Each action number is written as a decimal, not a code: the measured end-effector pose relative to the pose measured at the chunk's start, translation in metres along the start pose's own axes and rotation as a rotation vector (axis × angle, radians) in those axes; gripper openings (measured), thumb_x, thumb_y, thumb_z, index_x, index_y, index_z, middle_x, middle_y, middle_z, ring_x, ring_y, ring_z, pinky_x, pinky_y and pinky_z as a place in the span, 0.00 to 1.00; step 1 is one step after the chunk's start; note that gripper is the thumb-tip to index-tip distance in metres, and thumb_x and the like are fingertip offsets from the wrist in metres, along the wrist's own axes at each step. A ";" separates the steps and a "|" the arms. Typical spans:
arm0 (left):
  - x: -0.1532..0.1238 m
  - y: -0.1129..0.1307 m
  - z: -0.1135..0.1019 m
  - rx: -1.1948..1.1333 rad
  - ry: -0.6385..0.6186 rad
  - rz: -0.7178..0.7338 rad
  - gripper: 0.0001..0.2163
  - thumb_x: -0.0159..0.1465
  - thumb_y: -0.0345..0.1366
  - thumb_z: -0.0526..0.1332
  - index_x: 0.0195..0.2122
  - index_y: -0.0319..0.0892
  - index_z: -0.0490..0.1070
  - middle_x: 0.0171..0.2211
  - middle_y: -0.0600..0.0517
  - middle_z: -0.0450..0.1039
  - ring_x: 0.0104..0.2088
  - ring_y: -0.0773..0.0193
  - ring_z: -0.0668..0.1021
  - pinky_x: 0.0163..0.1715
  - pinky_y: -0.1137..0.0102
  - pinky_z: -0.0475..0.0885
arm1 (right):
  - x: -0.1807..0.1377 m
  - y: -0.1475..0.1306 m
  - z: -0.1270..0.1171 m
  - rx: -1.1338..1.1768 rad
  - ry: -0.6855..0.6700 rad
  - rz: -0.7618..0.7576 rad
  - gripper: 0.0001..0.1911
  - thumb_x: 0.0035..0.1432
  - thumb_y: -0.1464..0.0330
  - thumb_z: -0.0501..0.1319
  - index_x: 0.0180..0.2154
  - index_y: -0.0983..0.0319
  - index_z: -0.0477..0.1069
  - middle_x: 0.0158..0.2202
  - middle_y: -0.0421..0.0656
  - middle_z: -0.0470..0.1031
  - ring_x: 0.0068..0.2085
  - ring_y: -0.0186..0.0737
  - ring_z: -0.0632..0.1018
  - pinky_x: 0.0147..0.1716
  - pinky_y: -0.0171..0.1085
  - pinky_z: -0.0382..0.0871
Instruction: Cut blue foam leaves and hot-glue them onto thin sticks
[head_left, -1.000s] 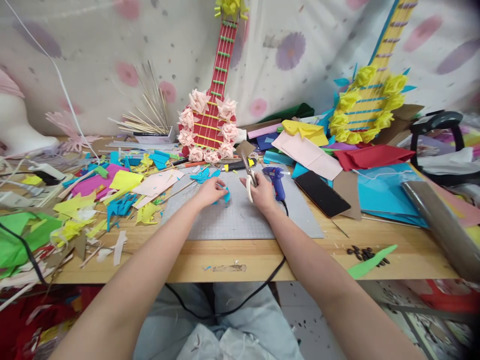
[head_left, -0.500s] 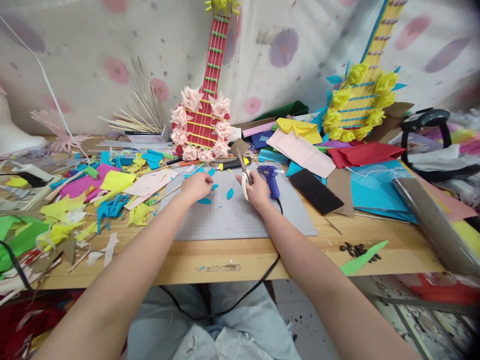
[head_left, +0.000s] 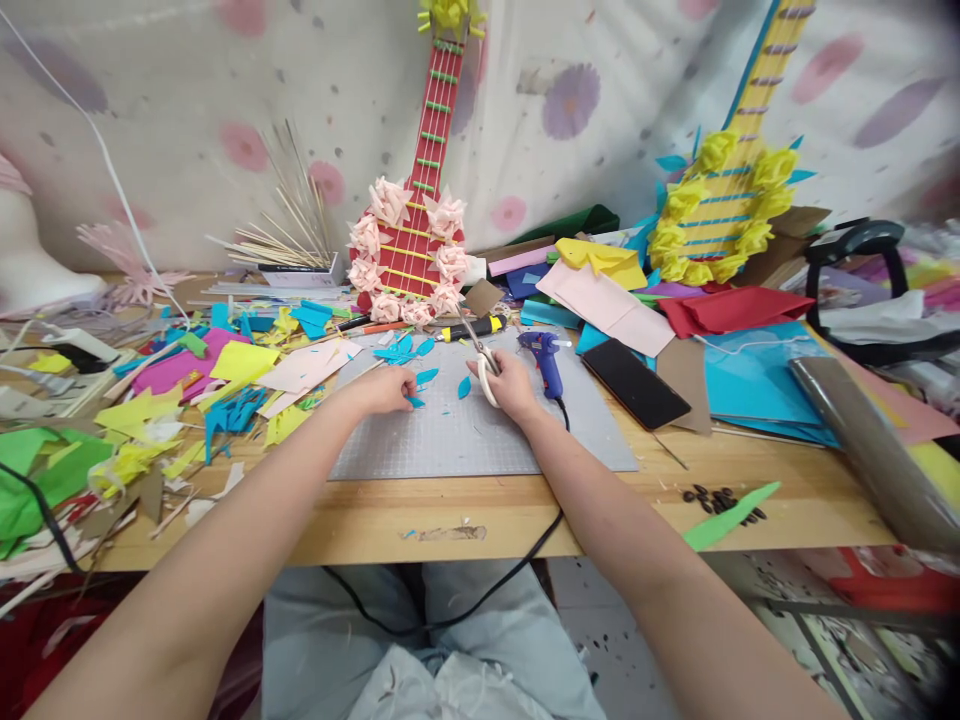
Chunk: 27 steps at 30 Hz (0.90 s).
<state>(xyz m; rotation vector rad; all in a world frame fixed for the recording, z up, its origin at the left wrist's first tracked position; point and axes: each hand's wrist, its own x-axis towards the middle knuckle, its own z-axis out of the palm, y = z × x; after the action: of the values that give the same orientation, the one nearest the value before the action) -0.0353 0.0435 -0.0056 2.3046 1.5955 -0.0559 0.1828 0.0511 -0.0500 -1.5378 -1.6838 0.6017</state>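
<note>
My left hand (head_left: 385, 388) rests on the grey cutting mat (head_left: 480, 430), fingers curled in a pinch on a small blue paper piece (head_left: 415, 402). More blue leaf-shaped cutouts (head_left: 425, 376) lie just beyond it, and one (head_left: 463, 386) lies between my hands. My right hand (head_left: 510, 384) is closed round the white handles of a pair of scissors (head_left: 482, 358), whose blades point away from me. A blue glue gun (head_left: 545, 357) stands just right of that hand, its black cord running off the table's front edge.
Coloured paper scraps (head_left: 161, 400) cover the wooden table's left side. A red paper guitar (head_left: 414, 240) and a yellow one (head_left: 724, 205) lean at the back. A black phone (head_left: 636, 370), paper sheets (head_left: 757, 375) and a dark roll (head_left: 870, 450) lie right. Dark seeds (head_left: 716, 497) sit near the front edge.
My left hand has let blue cutouts drop on the mat and moved a little left, now pinching one small piece. My right hand with the scissors has barely shifted.
</note>
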 end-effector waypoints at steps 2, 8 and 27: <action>-0.001 -0.001 0.000 -0.031 0.093 0.043 0.05 0.44 0.35 0.62 0.23 0.44 0.70 0.26 0.54 0.72 0.30 0.64 0.72 0.29 0.73 0.63 | -0.001 -0.003 -0.001 0.022 -0.016 -0.010 0.18 0.46 0.52 0.56 0.27 0.61 0.64 0.22 0.37 0.64 0.25 0.32 0.63 0.24 0.32 0.54; -0.002 0.007 -0.004 -0.280 0.139 0.086 0.07 0.45 0.37 0.62 0.26 0.44 0.69 0.24 0.55 0.71 0.26 0.65 0.71 0.26 0.73 0.61 | -0.007 -0.025 0.002 0.363 -0.246 -0.074 0.19 0.40 0.57 0.63 0.30 0.62 0.62 0.27 0.38 0.67 0.27 0.31 0.66 0.27 0.32 0.59; 0.008 0.044 0.041 -1.271 0.799 -0.157 0.11 0.52 0.39 0.60 0.33 0.39 0.65 0.31 0.50 0.70 0.32 0.67 0.74 0.33 0.70 0.69 | 0.002 -0.028 0.017 0.710 -0.043 0.142 0.23 0.36 0.54 0.63 0.30 0.60 0.56 0.29 0.40 0.68 0.27 0.33 0.70 0.26 0.34 0.65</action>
<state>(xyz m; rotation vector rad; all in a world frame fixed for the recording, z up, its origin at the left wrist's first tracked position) 0.0140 0.0249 -0.0356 1.1726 1.3729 1.5061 0.1521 0.0506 -0.0383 -1.1230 -1.1935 1.1640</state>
